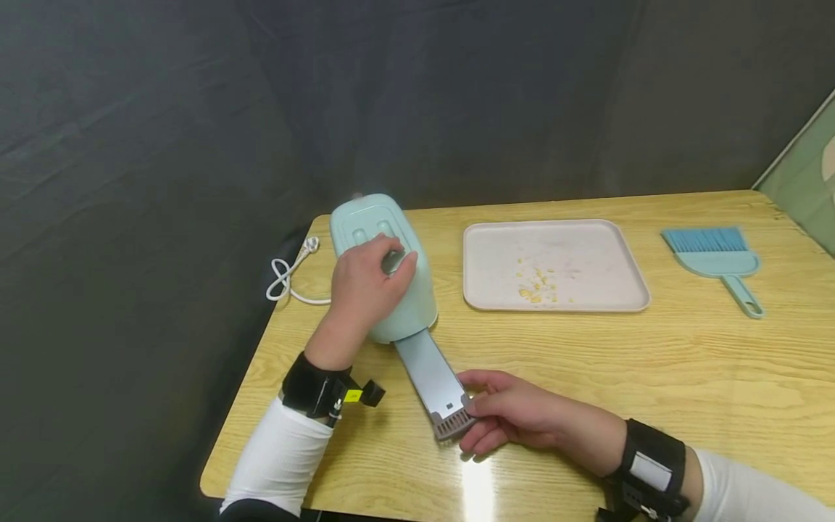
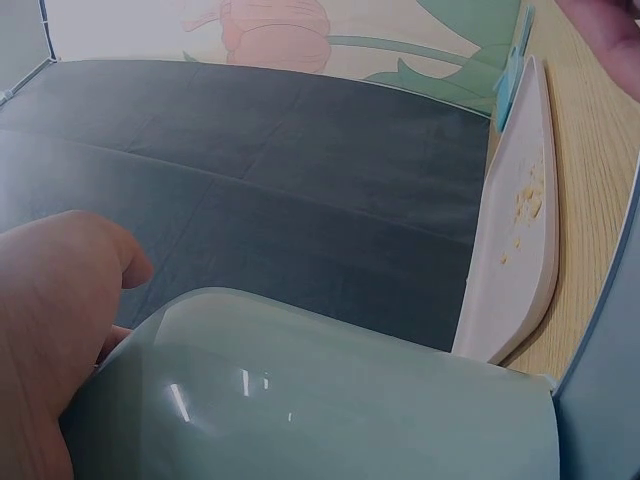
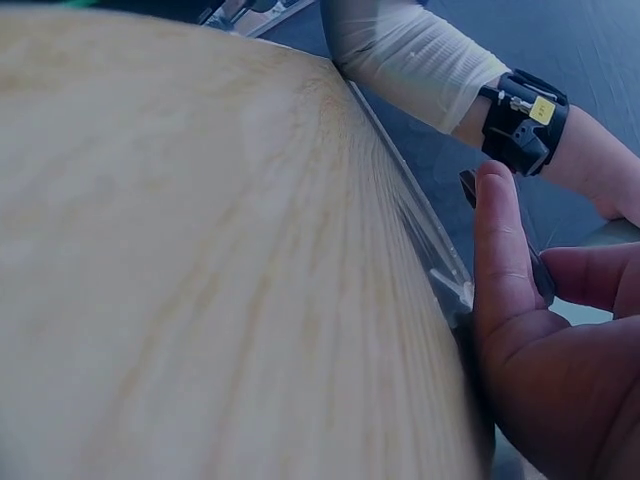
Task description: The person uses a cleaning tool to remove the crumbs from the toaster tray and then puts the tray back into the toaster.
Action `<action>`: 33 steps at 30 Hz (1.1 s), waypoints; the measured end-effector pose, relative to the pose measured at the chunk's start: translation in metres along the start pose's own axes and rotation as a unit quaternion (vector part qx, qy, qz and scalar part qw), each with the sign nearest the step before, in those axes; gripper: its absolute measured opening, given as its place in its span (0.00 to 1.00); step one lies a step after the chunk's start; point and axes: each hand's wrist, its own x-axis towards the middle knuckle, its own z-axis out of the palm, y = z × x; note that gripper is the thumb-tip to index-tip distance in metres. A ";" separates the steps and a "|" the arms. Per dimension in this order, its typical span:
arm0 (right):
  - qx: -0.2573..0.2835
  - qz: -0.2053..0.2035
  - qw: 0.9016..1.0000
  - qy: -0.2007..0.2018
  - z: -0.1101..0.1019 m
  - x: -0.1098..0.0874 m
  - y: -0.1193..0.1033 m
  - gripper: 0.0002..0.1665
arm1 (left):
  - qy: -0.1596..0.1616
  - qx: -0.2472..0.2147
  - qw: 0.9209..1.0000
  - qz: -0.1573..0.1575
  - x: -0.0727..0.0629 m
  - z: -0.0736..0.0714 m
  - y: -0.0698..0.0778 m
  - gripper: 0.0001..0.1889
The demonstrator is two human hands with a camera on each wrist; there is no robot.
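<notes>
A mint-green toaster (image 1: 415, 286) stands at the table's left, with a long grey crumb tray (image 1: 427, 377) sticking out of its near end. My left hand (image 1: 368, 279) lies over the toaster's top, fingers and thumb curved about a grey, shiny patch. In the left wrist view the toaster's smooth side (image 2: 330, 400) fills the bottom, with part of that hand (image 2: 60, 310) at its left. My right hand (image 1: 512, 413) holds the crumb tray's slotted outer end between thumb and fingers. The right wrist view shows this hand (image 3: 570, 350) beside the tray's dark edge.
A pale rectangular serving tray (image 1: 574, 254) with yellow crumbs (image 1: 537, 286) lies right of the toaster. Farther right is a blue brush with a mint dustpan (image 1: 720, 263). The toaster's white cord and plug (image 1: 287, 279) lie at the table's left edge. A dark curtain (image 1: 489, 101) hangs behind.
</notes>
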 end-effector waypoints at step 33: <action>-0.012 -0.013 0.995 0.095 0.005 0.050 -0.019 0.35 | 0.005 0.016 1.000 0.005 -0.001 0.001 0.001 0.18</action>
